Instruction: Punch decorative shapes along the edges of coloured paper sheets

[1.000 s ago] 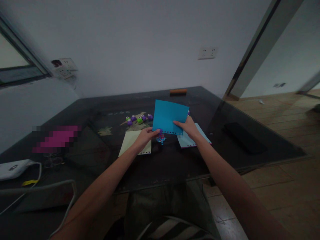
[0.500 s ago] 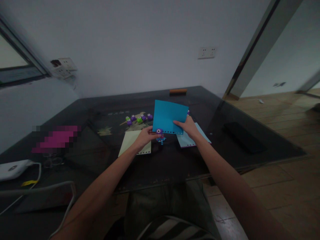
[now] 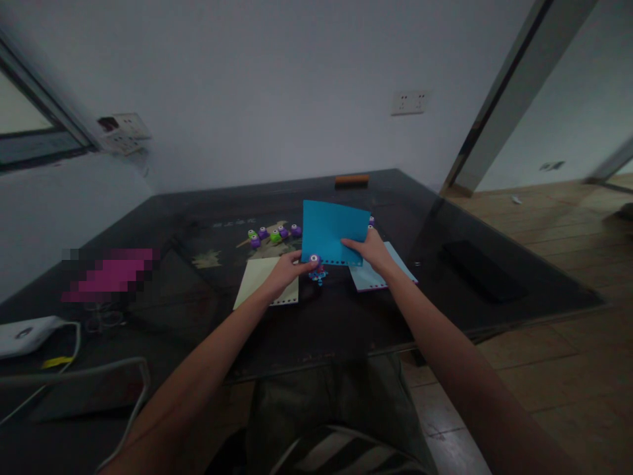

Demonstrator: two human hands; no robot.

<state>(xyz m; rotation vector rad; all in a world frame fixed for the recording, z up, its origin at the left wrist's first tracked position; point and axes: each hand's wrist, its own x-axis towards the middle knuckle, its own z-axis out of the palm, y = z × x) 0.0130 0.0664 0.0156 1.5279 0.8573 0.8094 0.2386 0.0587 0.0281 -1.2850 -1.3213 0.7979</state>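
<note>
My right hand (image 3: 368, 248) grips the right side of a bright blue sheet (image 3: 329, 227) with a row of holes along its lower edge, thumb on the front. At the sheet's lower left corner, my left hand (image 3: 288, 273) pinches a small purple one-eyed figure (image 3: 314, 260). Below that figure lie small blue and red pieces, too tiny to name. Under my left hand rests a pale yellow hole-edged sheet (image 3: 254, 277). A light blue hole-edged pad (image 3: 376, 277) lies beneath my right wrist.
Several green and purple one-eyed figures (image 3: 275, 235) stand behind the yellow sheet. An orange-brown bar (image 3: 352, 179) lies at the table's far edge. To the right is a black flat object (image 3: 482, 270); a white device with a cable (image 3: 30, 335) is at left.
The blue sheet has shifted slightly left and its top has tipped down a little. The purple figure stays pinched in my left hand, its eye turned slightly more upward.
</note>
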